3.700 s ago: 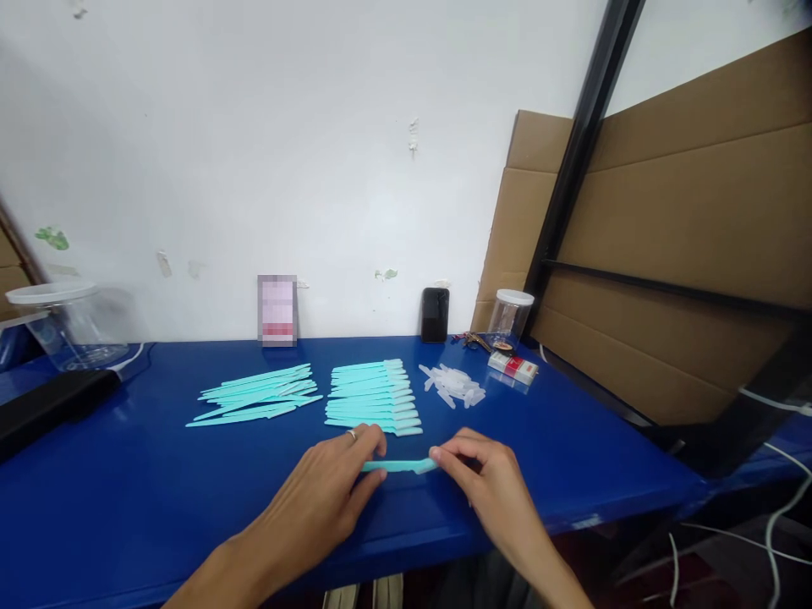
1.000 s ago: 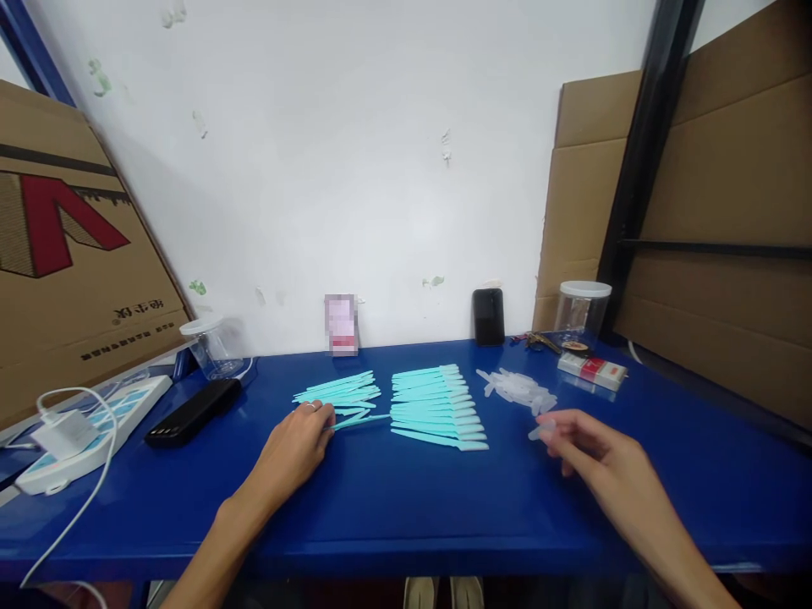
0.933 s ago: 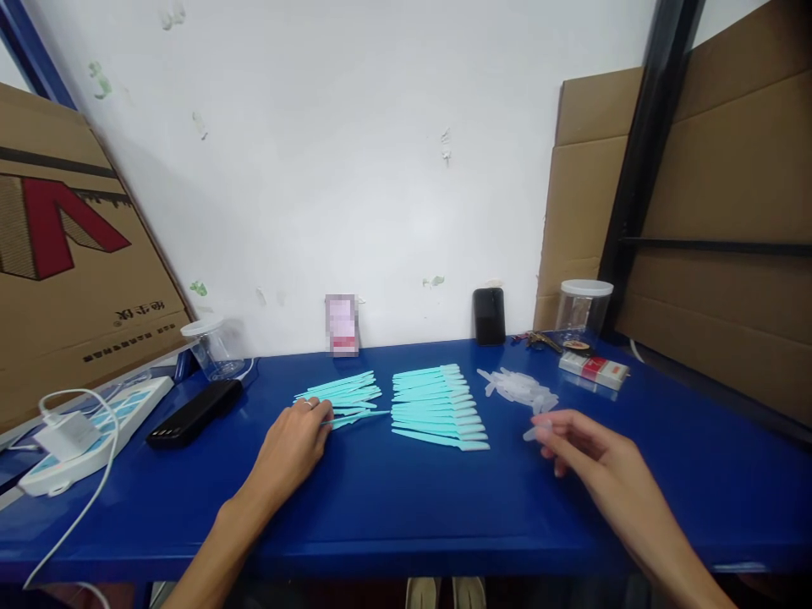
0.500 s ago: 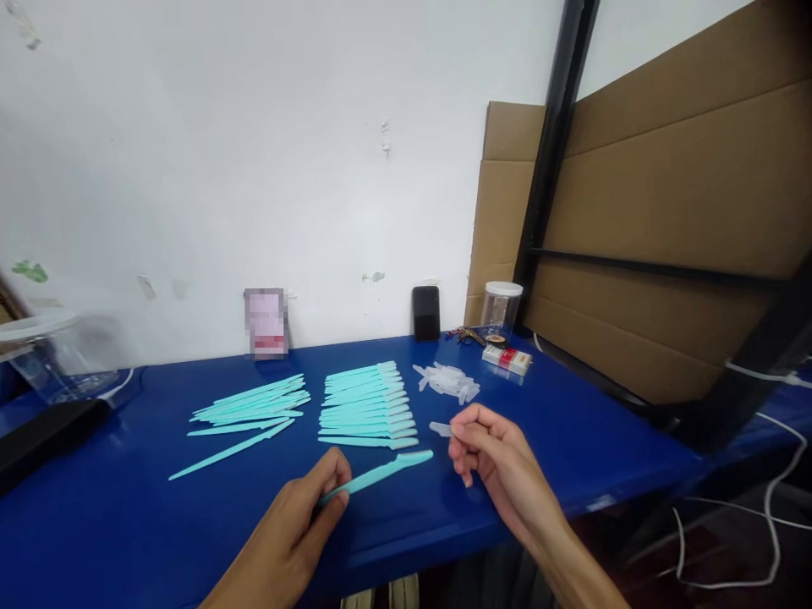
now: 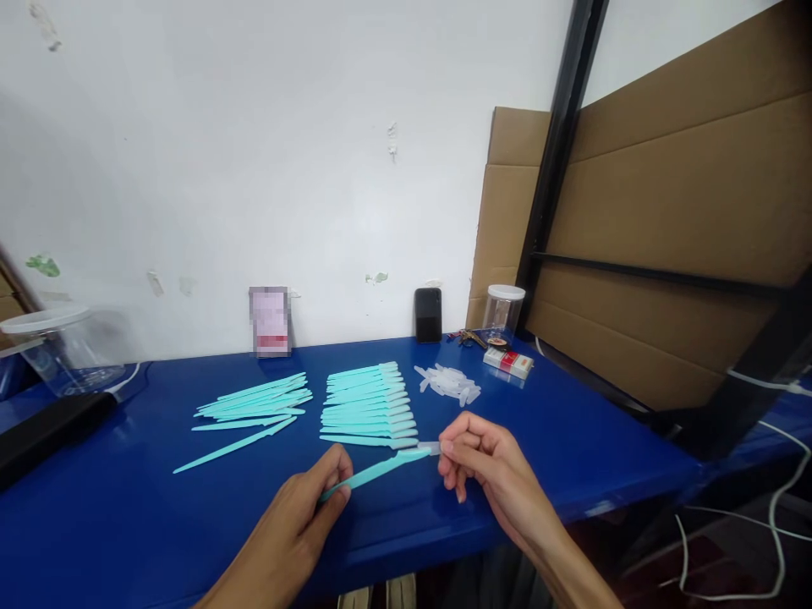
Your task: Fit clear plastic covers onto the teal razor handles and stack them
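Observation:
My left hand (image 5: 310,507) pinches the handle end of a turquoise eyebrow razor (image 5: 381,467), whose blade end points right. In my right hand (image 5: 482,461) a small translucent blade cap (image 5: 429,447) is held between thumb and fingers. The cap meets the razor's tip; whether it has slid over it I cannot tell. Just beyond lies a row of razors with caps on their ends (image 5: 368,406). To the left is a looser group of turquoise razors (image 5: 254,402). Behind my right hand sits a small pile of loose caps (image 5: 447,383).
Along the wall stand a blurred pinkish card (image 5: 271,321), a black phone (image 5: 428,315) and a lidded clear jar (image 5: 503,313). Keys (image 5: 468,338) and a red-and-white box (image 5: 508,364) lie nearby. At left are another clear jar (image 5: 69,355) and a black object (image 5: 57,436).
My right hand has moved left with the cap, bringing it from a gap away to the razor's tip. My left hand keeps its hold on the razor.

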Demonstrator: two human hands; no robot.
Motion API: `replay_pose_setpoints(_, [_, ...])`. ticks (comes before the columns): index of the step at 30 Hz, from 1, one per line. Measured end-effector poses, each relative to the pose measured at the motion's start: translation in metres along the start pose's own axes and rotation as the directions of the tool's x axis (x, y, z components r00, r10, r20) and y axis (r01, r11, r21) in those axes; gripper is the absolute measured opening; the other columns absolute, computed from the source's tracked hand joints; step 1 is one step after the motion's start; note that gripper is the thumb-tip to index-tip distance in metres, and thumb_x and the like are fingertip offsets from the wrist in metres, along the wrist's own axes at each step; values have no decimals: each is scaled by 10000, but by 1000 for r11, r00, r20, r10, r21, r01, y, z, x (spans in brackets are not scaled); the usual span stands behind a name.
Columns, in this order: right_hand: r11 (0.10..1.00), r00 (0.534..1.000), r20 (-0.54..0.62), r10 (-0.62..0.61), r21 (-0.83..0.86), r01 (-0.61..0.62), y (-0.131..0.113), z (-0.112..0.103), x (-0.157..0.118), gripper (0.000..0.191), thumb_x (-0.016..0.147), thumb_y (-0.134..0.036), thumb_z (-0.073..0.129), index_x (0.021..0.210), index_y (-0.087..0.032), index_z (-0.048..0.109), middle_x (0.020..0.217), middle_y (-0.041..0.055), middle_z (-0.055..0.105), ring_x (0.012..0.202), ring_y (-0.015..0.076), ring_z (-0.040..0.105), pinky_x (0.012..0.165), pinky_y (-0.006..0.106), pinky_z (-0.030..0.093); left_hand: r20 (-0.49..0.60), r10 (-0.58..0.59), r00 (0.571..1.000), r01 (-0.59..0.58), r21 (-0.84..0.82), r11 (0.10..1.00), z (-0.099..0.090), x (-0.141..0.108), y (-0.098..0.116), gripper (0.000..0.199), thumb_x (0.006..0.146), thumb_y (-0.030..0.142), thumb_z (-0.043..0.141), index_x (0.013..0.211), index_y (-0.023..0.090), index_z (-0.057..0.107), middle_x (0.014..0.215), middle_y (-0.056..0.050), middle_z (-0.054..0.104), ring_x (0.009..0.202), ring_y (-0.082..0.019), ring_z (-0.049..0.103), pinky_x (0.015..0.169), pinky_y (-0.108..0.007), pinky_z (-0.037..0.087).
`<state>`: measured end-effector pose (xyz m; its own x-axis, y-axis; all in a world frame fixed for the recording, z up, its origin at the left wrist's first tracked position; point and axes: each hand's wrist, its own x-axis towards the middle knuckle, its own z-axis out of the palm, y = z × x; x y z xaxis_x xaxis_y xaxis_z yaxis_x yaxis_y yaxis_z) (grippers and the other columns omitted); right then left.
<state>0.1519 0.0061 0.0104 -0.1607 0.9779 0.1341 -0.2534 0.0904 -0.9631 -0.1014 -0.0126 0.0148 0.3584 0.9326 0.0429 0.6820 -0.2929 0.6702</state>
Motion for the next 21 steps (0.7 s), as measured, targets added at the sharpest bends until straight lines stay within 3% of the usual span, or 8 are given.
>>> replay_pose_setpoints(4, [997, 996, 84, 10, -82, -3, 5, 4, -1, 219, 809, -347, 724, 804, -159, 612, 668, 45, 696, 559, 148, 616, 446, 214, 435, -4, 26, 1000, -26, 51, 998, 3, -2, 1, 315, 1008, 493, 270, 900, 255, 446, 783, 44, 494, 735, -156, 489, 674, -255, 349])
replay_pose_setpoints(10, [980, 995, 102, -17, -198, 37, 10, 6, -1, 206, 840, -357, 693, 829, -165, 619, 714, 54, 715, 612, 154, 626, 456, 204, 416, 7, 55, 998, -55, 89, 995, 4, -2, 2, 278, 1023, 450, 261, 919, 261, 435, 761, 48, 516, 707, -152, 502, 654, -253, 343])
replay_pose_setpoints(15, [955, 999, 46, 5, -298, 8, 10, 2, -1, 217, 801, -368, 715, 832, -173, 626, 713, 43, 710, 590, 141, 557, 441, 206, 416, -40, 86, 995, -83, 85, 993, 2, 0, 4, 255, 1023, 413, 295, 881, 258, 441, 689, 61, 464, 615, -142, 426, 591, -250, 309])
replay_pose_setpoints(21, [937, 999, -43, -4, -350, -11, 9, 5, 2, 187, 793, -352, 683, 778, -167, 661, 630, 12, 643, 551, 129, 497, 410, 200, 369, -101, 123, 987, -106, 160, 981, -2, 5, 2, 135, 988, 321, 416, 934, 267, 527, 818, 38, 595, 722, -154, 542, 655, -255, 357])
